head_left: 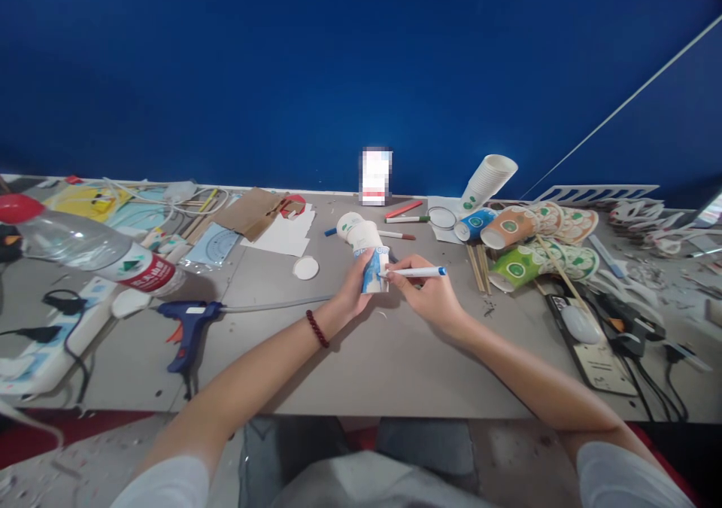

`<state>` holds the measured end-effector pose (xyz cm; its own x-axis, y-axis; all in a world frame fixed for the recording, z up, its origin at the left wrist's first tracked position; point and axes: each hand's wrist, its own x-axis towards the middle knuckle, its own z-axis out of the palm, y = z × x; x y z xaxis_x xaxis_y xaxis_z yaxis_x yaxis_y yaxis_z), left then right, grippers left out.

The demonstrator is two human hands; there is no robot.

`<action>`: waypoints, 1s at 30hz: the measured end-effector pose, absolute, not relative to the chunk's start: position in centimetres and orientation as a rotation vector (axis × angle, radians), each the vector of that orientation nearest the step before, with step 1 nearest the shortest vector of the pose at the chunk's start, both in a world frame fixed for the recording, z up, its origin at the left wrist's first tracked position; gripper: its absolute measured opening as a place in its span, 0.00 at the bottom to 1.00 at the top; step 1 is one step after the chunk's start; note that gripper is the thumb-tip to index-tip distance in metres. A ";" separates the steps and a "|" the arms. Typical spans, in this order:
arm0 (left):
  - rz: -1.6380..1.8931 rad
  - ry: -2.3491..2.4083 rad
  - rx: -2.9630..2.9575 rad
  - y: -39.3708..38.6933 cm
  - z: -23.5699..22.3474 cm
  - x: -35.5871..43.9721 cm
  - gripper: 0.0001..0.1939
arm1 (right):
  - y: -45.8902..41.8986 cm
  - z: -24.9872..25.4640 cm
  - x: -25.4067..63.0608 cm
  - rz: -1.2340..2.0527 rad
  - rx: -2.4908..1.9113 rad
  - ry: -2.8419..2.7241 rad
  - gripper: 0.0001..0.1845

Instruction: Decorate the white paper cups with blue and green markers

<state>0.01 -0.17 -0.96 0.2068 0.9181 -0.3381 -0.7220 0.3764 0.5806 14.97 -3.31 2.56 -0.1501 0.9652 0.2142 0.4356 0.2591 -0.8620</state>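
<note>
In the middle of the head view, my left hand [356, 281] is wrapped round a paper cup [375, 269] partly coloured blue. My right hand [424, 291] grips a marker [420, 272] with a white barrel and a blue end, its tip against the cup's side. Just behind the held cup lie white paper cups [361, 232], partly hidden by it. A white paper disc [305, 268] rests on the table to the left of my left hand. Loose markers, among them a red one [403, 208] and a green-capped one [407, 220], lie farther back.
A blue glue gun [192, 327], a power strip [62, 342] and a red-capped bottle [90, 248] occupy the left. Coloured cups [511, 226], a white cup stack [488, 180], wooden sticks [479, 269] and a black glue gun [629, 320] are at right. A blue wall [282, 79] borders the table.
</note>
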 end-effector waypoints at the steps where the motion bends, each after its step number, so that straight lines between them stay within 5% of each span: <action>1: 1.169 0.714 0.330 -0.2 -1.0 0.0 0.14 | -3.3 2.6 15.0 0.831 -1.293 -1.734 0.13; 30: 1.189 0.714 0.325 -0.1 -1.1 0.1 0.15 | -3.3 2.5 15.1 0.789 -1.308 -1.766 0.13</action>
